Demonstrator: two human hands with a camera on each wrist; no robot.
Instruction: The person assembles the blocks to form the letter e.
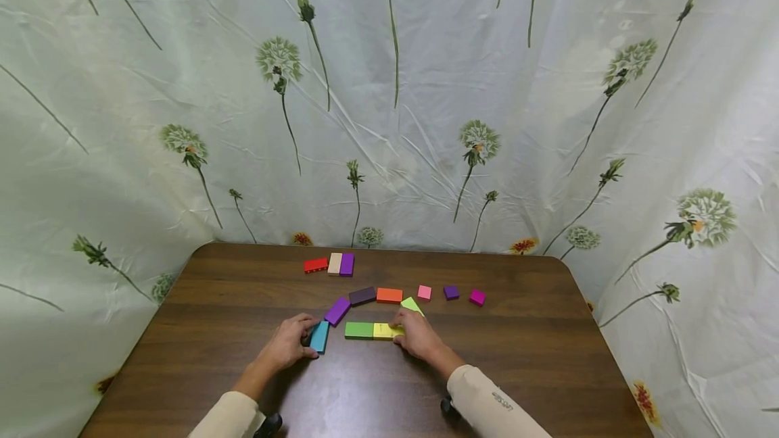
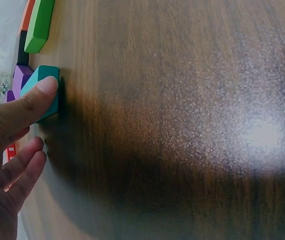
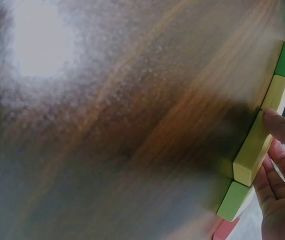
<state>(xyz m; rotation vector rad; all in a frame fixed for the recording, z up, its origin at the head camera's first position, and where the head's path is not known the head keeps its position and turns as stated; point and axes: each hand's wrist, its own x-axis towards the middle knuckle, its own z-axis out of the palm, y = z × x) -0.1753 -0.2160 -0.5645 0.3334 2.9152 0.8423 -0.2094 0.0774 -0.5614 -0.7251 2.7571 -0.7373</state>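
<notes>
My left hand (image 1: 285, 345) pinches a teal block (image 1: 319, 338) on the tabletop, its thumb pressed to the near side in the left wrist view. A purple block (image 1: 337, 311) slants away from the teal one's far end, followed by a dark block (image 1: 362, 296) and an orange block (image 1: 389, 295) in an arc. My right hand (image 1: 420, 338) grips a yellow block (image 3: 252, 150), mostly covered by the fingers in the head view. That block sits end to end with another yellow block (image 1: 382, 331) and a green block (image 1: 359, 330). A lime block (image 1: 412, 305) lies beyond the right fingers.
At the back left lie a red block (image 1: 316, 265), a beige block (image 1: 335, 263) and a purple block. Right of the arc are small pink (image 1: 424, 293), dark purple (image 1: 451, 292) and magenta (image 1: 477, 297) blocks. A flowered curtain (image 1: 389, 120) hangs behind the wooden table (image 1: 523, 357).
</notes>
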